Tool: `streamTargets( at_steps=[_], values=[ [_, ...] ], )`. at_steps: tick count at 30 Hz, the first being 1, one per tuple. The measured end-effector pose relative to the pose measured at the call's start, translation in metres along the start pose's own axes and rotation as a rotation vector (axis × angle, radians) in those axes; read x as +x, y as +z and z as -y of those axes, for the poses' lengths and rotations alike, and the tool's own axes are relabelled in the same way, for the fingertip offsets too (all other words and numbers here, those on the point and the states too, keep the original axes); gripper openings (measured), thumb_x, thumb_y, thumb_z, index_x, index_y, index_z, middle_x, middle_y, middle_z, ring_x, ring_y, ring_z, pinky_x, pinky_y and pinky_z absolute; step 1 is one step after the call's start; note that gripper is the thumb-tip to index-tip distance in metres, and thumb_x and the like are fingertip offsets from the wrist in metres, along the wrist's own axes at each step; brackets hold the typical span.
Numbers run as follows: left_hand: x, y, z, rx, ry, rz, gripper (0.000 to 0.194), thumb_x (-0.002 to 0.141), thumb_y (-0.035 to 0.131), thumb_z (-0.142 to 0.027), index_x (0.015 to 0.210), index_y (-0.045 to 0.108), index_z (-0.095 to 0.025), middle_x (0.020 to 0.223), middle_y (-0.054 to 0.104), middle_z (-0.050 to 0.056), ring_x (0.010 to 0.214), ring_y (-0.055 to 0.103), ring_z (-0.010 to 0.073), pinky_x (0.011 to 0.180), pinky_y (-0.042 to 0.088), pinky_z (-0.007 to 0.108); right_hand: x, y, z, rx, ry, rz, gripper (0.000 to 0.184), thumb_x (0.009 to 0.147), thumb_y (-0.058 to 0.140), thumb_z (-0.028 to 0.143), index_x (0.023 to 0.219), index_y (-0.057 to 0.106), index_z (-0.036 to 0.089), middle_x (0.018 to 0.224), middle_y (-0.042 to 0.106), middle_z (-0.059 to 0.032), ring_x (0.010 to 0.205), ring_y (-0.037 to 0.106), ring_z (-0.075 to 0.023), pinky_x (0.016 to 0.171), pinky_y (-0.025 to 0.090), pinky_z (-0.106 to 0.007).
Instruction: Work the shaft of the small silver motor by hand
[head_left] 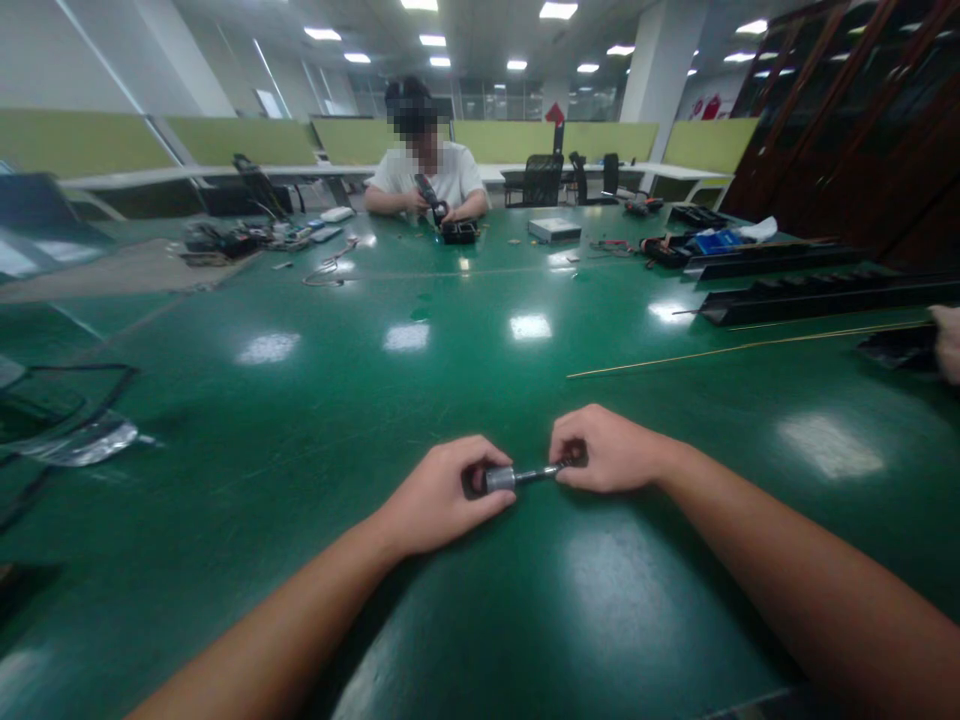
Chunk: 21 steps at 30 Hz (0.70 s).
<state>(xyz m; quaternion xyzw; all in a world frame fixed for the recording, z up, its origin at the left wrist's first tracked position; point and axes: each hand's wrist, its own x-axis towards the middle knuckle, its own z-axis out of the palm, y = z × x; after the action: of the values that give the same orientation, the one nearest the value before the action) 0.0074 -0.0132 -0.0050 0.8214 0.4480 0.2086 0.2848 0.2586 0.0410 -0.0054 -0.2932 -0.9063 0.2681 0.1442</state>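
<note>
Just above the green tabletop, my left hand (442, 497) is closed around a short silver-grey metal cylinder (501, 479), gripping it between thumb and fingers. A thin metal shaft (534, 474) sticks out of the cylinder toward the right. At the shaft's far end, my right hand (611, 450) pinches the tip between thumb and index finger. Whether a separate small piece sits on that tip is hidden by the fingers. The cylinder and shaft lie roughly level, pointing left to right.
A thin yellowish rod (675, 357) lies to the right, near black channel strips (810, 300) and another person's hand (949, 345). Across the green table (337, 400) a person (461, 165) handles a dark device. Cables and a clear bag (90, 440) lie left.
</note>
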Motion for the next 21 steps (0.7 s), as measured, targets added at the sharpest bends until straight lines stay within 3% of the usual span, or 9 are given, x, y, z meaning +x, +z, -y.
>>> streamTargets(
  at_steps=[21],
  values=[
    [-0.0007, 0.0000, 0.0007, 0.009, 0.005, -0.006, 0.020, 0.082, 0.068, -0.029, 0.098, 0.066, -0.018, 0.085, 0.063, 0.002, 0.071, 0.059, 0.0147, 0.065, 0.045, 0.025, -0.0027, -0.0033, -0.0049, 0.010, 0.009, 0.017, 0.008, 0.071, 0.066, 0.017, 0.078, 0.071, 0.015, 0.073, 0.065, -0.0009, 0.064, 0.057, -0.0116, 0.061, 0.044, -0.023]
  ],
)
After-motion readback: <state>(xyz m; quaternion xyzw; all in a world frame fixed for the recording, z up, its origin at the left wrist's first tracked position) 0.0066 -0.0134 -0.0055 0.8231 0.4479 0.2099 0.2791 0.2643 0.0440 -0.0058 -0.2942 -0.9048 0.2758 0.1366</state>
